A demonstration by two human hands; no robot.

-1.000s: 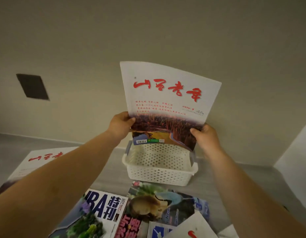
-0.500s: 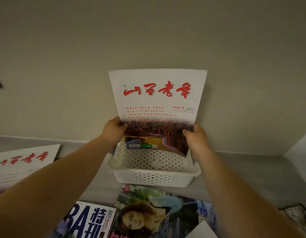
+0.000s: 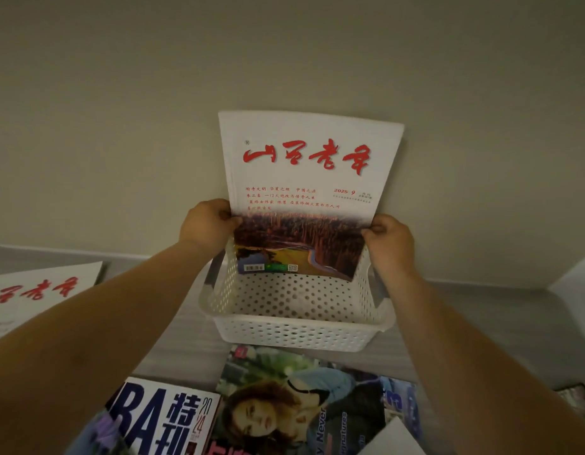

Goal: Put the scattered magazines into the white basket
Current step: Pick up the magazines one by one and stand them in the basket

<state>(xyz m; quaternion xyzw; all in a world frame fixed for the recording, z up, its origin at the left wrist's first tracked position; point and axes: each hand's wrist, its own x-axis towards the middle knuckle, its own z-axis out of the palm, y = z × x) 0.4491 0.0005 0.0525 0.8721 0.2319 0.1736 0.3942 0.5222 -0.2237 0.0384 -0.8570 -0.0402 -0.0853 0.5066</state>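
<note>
I hold a white magazine with red calligraphy (image 3: 304, 178) upright, its lower edge dipping inside the far end of the white perforated basket (image 3: 297, 330). My left hand (image 3: 207, 224) grips its left edge and my right hand (image 3: 388, 239) grips its right edge. Nothing else shows inside the basket. Other magazines lie on the grey floor: a matching white one (image 3: 38, 290) at the left, an "NBA" issue (image 3: 166, 418) at the bottom, and one with a woman on the cover (image 3: 304, 402) just in front of the basket.
A beige wall (image 3: 284, 60) rises directly behind the basket. A white sheet corner (image 3: 393, 438) and a dark magazine edge (image 3: 580, 399) lie at the bottom right. A white panel (image 3: 576, 274) stands at the right edge.
Both hands have lowered the magazine from above the basket until its bottom edge sits inside the basket. The view has shifted closer and to the right.
</note>
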